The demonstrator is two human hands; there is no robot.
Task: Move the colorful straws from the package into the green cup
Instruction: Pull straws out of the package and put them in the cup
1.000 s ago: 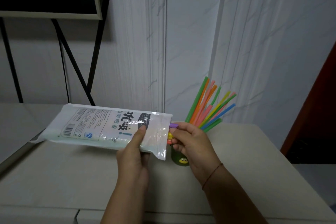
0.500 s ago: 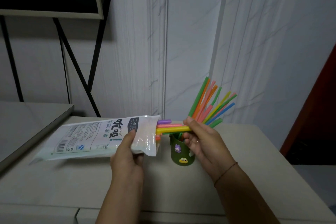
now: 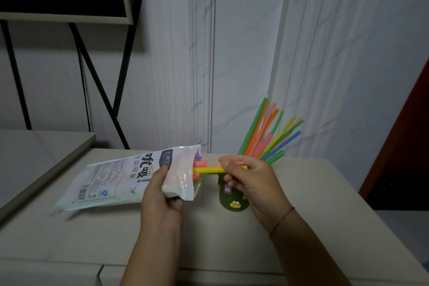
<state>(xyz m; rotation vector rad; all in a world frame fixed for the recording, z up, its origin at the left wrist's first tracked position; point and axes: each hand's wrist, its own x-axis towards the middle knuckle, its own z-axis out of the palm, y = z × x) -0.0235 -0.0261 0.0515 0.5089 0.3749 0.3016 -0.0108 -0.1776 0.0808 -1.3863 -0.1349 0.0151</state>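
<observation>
Beige table point(image 3: 313, 204): yellow straw point(image 3: 207, 170) in right hand point(image 3: 251, 181), package point(image 3: 120, 181) in left hand point(image 3: 160, 204).

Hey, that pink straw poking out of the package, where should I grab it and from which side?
Pinch the pink straw by its bare end outside the package mouth, coming from the right. It lies almost level, pointing right, with the rest hidden inside, so it should slide straight out. The right hand pinches the yellow straw beside it.
</observation>
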